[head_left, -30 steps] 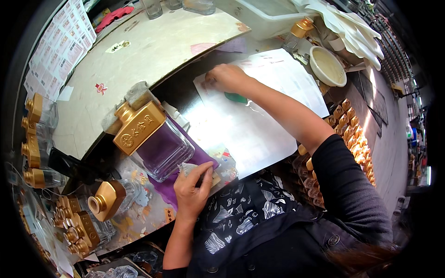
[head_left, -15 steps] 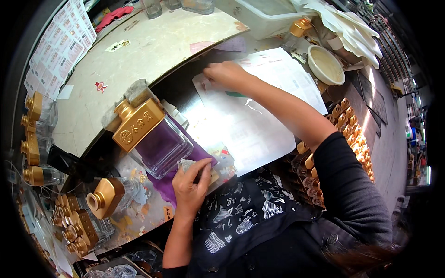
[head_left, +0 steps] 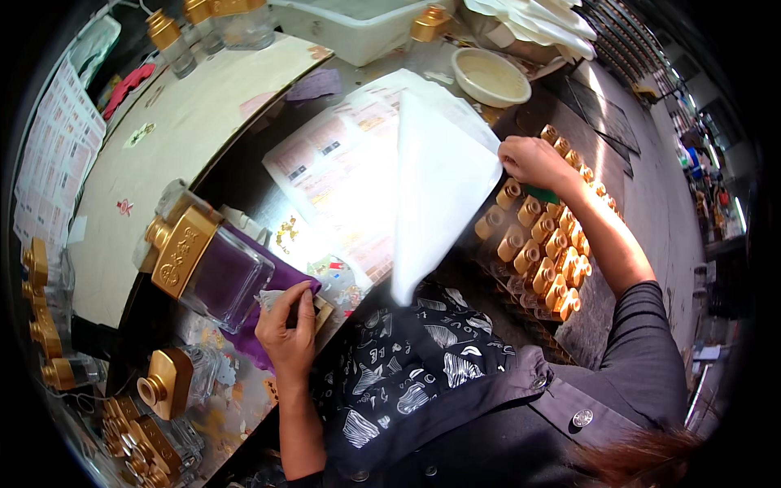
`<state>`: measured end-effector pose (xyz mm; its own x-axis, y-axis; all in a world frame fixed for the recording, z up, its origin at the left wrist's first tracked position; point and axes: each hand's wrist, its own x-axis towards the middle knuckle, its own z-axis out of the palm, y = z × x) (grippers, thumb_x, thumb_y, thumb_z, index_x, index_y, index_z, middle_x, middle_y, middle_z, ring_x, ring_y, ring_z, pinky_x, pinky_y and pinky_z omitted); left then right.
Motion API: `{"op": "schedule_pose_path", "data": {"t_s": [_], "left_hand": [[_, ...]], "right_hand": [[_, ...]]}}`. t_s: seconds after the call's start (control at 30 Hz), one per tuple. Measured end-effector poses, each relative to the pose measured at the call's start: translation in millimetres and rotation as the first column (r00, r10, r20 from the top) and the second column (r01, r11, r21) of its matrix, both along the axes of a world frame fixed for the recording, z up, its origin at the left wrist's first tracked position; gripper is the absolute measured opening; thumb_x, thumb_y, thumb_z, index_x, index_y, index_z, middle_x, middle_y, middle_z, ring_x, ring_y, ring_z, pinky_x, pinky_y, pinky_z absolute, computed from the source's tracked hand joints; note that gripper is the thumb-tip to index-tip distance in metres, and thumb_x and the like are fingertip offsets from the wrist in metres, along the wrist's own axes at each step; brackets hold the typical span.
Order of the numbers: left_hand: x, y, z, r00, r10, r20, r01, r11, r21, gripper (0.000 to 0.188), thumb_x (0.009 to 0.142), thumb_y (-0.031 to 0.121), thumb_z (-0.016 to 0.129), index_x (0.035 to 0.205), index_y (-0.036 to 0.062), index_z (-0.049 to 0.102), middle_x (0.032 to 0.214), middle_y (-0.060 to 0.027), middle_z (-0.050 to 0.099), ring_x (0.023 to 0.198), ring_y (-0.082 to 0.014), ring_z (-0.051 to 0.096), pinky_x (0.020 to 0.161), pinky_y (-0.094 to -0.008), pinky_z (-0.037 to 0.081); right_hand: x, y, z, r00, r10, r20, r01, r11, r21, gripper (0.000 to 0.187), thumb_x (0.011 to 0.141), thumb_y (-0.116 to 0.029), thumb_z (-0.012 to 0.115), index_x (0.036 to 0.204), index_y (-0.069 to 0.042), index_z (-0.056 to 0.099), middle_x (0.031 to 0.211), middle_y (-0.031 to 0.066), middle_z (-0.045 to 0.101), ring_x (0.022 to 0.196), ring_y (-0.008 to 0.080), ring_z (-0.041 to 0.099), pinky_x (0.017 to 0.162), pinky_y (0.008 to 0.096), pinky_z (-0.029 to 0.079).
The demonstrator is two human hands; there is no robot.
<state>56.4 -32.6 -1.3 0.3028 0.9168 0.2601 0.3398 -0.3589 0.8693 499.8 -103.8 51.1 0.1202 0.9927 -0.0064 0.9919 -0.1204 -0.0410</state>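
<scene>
My right hand (head_left: 537, 163) is closed on the corner of a white sheet of paper (head_left: 443, 187), which is lifted and folded over to the right. Beneath lie printed label sheets (head_left: 342, 179). Something green (head_left: 540, 193) shows under my right wrist. A clear glass bottle (head_left: 232, 281) with a gold embossed shoulder (head_left: 187, 252) lies tilted on a purple cloth (head_left: 289, 272). Beside its base, my left hand (head_left: 286, 325) is closed, thumb against fingers, on a small grey cloth (head_left: 267, 299).
Gold-necked bottles (head_left: 553, 252) stand packed at the right. More bottles (head_left: 167, 386) sit at the lower left and behind. A beige board (head_left: 195, 106) covers the far left. A white bowl (head_left: 490, 77) and a plastic tub (head_left: 358, 32) stand at the back.
My right hand has moved right from the sheet's far left side, turning the white sheet over and uncovering printed labels. My left hand remains beside the bottle's base. The whole view has shifted.
</scene>
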Motion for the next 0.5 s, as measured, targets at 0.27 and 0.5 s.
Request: {"op": "schedule_pose_path", "data": {"t_s": [0.27,0.5], "left_hand": [[0,-1,0,1.000,0.017,-0.026,-0.016,0.999,0.042,0.011,0.086,0.004,0.065,0.096,0.0011,0.070,0.081,-0.0061,0.069,0.071,-0.0109,0.061,0.066,-0.0238,0.047],[-3,-3,-8,0.993,0.103,0.052,-0.099,0.992,-0.081,0.022,0.088,0.006,0.063,0.109,0.0028,0.068,0.091,-0.0055,0.068,0.076,-0.0096,0.059,0.066,-0.0229,0.045]], "right_hand": [[-105,101,-8,0.969,-0.248,0.008,0.241,0.933,-0.268,0.060,0.082,-0.059,0.054,0.084,-0.001,0.070,0.081,0.0179,0.067,0.077,0.0351,0.066,0.071,0.0437,0.052],[-45,102,7,0.982,-0.180,-0.061,0.163,0.962,-0.219,0.035,0.077,-0.029,0.059,0.089,0.002,0.069,0.086,0.0179,0.068,0.082,0.0332,0.066,0.074,0.0422,0.052]]}}
